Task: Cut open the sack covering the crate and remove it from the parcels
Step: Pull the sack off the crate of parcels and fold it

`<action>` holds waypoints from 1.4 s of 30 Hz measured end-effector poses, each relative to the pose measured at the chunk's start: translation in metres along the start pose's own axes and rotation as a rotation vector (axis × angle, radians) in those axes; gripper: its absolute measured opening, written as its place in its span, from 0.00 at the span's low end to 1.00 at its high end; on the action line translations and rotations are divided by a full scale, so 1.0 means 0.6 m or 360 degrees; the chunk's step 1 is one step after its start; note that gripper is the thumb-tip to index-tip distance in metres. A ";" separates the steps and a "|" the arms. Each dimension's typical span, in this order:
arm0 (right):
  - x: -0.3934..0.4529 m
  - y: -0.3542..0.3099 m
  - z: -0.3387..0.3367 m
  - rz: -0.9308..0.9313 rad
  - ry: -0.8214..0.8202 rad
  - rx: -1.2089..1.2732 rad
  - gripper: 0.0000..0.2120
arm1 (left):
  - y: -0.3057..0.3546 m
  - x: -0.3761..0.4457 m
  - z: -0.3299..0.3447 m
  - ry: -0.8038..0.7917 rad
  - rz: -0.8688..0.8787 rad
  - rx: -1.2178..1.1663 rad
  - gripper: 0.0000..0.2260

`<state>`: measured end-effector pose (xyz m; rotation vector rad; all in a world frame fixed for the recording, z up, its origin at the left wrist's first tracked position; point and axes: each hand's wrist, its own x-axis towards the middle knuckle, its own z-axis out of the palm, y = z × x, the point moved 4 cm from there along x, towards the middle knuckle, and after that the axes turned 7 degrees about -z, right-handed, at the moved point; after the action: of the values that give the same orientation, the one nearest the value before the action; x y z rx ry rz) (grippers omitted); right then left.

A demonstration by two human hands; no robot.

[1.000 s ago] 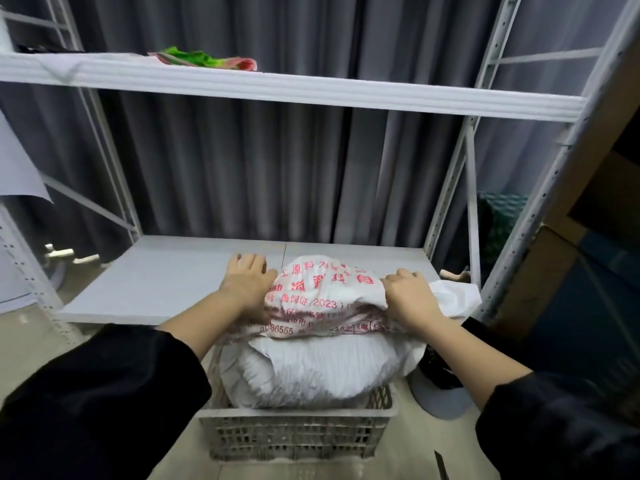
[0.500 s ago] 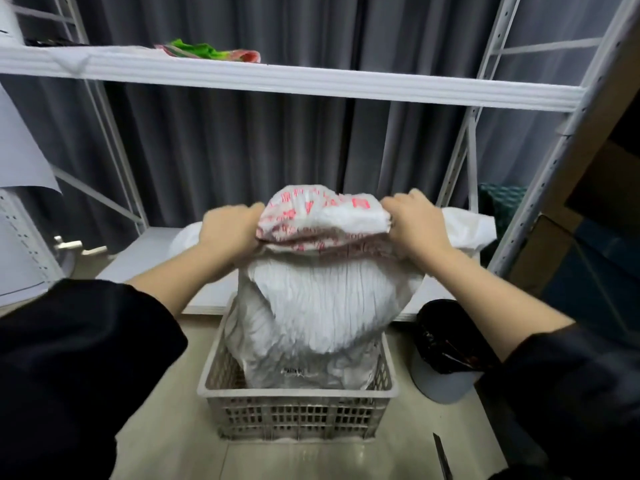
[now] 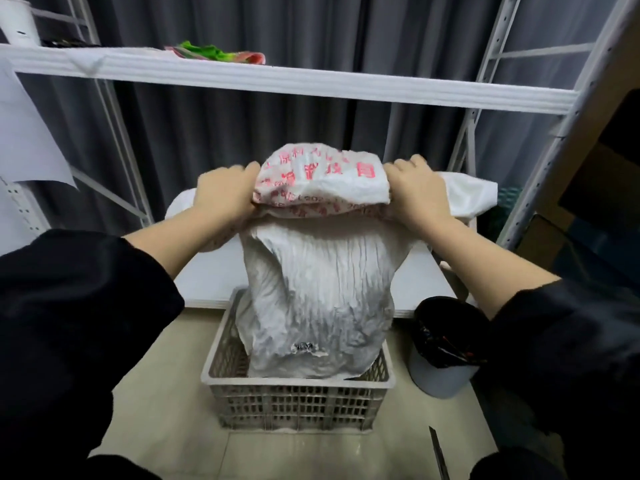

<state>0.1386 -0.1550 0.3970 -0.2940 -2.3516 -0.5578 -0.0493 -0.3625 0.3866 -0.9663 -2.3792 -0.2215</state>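
Left hand: my left hand (image 3: 223, 195) grips the left side of the sack's top, with its fingers (image 3: 250, 168) curled tight around the cloth.
Right hand: my right hand (image 3: 417, 194) grips the right side the same way, fingers curled on the cloth.
Sack: the white sack (image 3: 318, 282) with red print hangs between my hands. Its bottom sits inside the crate.
Crate: the grey plastic crate (image 3: 298, 403) stands on the floor in front of me.
Shelf: a low white shelf (image 3: 207, 278) is just behind the crate.
Bin: a bin (image 3: 446, 344) with a black bag stands right of the crate.
Parcels: I cannot see them.
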 end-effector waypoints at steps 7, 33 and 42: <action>-0.095 -0.028 0.066 -0.0488 -0.0434 0.0227 0.25 | 0.002 -0.057 0.035 0.0025 0.0185 0.0311 0.18; -0.217 -0.056 0.212 0.0154 -0.1344 0.0588 0.49 | 0.035 -0.146 0.282 -0.1203 0.0163 0.0096 0.57; -0.156 -0.026 0.169 0.0246 -0.0992 0.0430 0.18 | 0.060 -0.077 0.192 -0.0493 0.0216 0.0230 0.14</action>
<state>0.1429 -0.1267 0.2610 -0.5825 -2.9233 -0.0636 -0.0479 -0.3239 0.2634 -1.1565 -2.5481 0.1613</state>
